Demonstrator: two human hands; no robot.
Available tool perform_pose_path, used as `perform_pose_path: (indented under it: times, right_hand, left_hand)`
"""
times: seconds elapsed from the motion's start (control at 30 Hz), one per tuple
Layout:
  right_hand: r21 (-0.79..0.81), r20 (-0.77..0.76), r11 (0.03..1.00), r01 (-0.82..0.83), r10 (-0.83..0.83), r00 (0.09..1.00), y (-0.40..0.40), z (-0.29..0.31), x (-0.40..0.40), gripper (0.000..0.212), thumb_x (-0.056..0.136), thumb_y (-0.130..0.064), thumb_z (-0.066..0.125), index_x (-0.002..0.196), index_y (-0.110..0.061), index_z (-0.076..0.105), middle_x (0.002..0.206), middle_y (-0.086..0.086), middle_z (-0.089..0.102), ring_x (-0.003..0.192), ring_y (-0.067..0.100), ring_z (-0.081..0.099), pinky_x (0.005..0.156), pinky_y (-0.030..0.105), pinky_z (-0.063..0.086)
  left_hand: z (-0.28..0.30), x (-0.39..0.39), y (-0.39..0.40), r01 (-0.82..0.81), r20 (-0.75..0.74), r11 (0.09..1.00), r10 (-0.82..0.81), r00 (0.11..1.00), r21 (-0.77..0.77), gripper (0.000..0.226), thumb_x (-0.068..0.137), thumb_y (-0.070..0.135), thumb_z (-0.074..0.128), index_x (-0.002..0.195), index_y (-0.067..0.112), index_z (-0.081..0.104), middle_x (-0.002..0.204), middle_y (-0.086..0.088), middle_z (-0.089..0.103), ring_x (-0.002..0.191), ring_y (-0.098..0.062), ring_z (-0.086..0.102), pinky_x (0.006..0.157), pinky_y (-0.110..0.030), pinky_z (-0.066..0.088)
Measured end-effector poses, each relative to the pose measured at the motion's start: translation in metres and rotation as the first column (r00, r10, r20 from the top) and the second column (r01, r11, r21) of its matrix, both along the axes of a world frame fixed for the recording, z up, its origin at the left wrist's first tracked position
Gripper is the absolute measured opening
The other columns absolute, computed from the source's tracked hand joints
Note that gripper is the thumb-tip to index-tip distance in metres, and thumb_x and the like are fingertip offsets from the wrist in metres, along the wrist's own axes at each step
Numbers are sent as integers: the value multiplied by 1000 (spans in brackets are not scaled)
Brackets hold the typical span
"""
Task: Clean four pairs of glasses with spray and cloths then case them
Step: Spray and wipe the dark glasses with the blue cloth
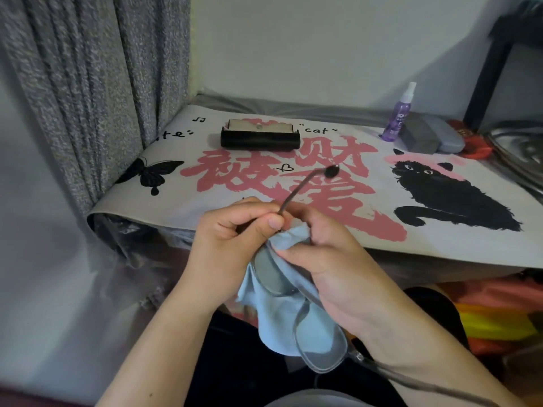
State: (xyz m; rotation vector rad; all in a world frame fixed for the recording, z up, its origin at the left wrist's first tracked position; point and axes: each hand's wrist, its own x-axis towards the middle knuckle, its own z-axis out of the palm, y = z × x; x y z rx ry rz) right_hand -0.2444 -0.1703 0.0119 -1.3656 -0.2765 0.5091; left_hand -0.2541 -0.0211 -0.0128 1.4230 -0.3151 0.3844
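In front of the table edge I hold a pair of thin-framed glasses point(318, 339) over my lap. My left hand point(232, 245) pinches the frame near the hinge, and one temple arm sticks up toward the table. My right hand point(332, 259) grips a light blue cloth point(270, 315) bunched around the upper lens. The lower lens hangs bare over the cloth. On the table, a black glasses case point(260, 139) lies open at the back left. A purple spray bottle point(399, 113) stands at the back right beside two grey cases point(432, 138).
A printed mat point(440, 242) with pink characters, a black cat and a butterfly covers the table. A grey curtain point(88, 83) hangs at the left. A red object point(479, 149) lies behind the grey cases. A dark frame point(493, 69) stands at the right. Colourful items point(499, 318) sit under the table.
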Motion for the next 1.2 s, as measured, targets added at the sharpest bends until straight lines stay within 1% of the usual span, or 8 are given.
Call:
perform_pose_path:
  times: [0.3,0.57,0.63,0.73,0.87,0.97,1.1,1.2]
  right_hand:
    - [-165,113,954,-251,271,956,-26,14,8,52,97,12,52,133,-24,60,122,6,71,118,20,65,98,38,51]
    - [-277,86,847,-454,493,866,-28,28,9,72,87,23,55,131,-33,58,116,16,68,105,23,67,81,29,55]
    - [-321,97,835,-447,498,862,-23,30,9,66,87,22,58,126,-30,59,107,22,67,94,21,65,74,30,53]
    - [-313,67,836,-451,493,868,-16,30,8,50,84,21,63,108,-23,63,79,0,67,75,9,64,65,26,51]
    - [-338,102,874,-349,402,910,-11,21,7,48,78,17,70,105,-23,64,83,11,66,82,20,67,71,44,57]
    - [-320,122,896,-308,361,925,-7,16,3,50,77,17,71,105,-23,63,81,-1,67,82,13,67,72,35,55]
    - [-205,89,919,-336,359,929,-10,10,1,68,85,18,63,134,-29,57,120,21,66,118,39,63,102,54,52]
    - [8,-91,904,-427,426,900,-18,8,2,67,94,21,48,146,-20,47,131,16,62,122,29,61,103,40,49]
  left_hand:
    - [1,1,-1,138,-12,982,-140,990,-126,13,93,12,67,87,12,79,85,-2,75,81,-15,70,76,-24,54]
    - [0,-1,1,64,148,998,-65,987,10,13,92,12,61,93,9,73,87,-5,71,83,-24,66,80,-31,51]
    - [0,-2,2,54,156,998,-58,986,33,12,92,13,63,90,11,75,86,-2,71,82,-24,66,79,-32,51]
    - [0,-2,0,66,158,998,-68,985,16,10,92,17,67,90,11,75,86,-4,71,82,-23,67,78,-32,53]
    - [-3,-1,-3,73,126,997,-73,989,1,12,91,10,64,90,9,76,86,-7,71,82,-22,68,78,-30,54]
    - [-3,-1,-1,95,103,995,-96,990,16,13,92,10,64,90,13,77,85,-7,71,82,-22,68,78,-29,53]
    - [0,-1,2,87,96,995,-90,991,40,8,93,8,65,95,8,73,84,-9,70,80,-20,67,77,-27,53]
    - [2,-2,6,65,80,997,-61,995,-48,9,92,7,64,93,7,73,81,-8,69,78,-17,67,76,-25,53]
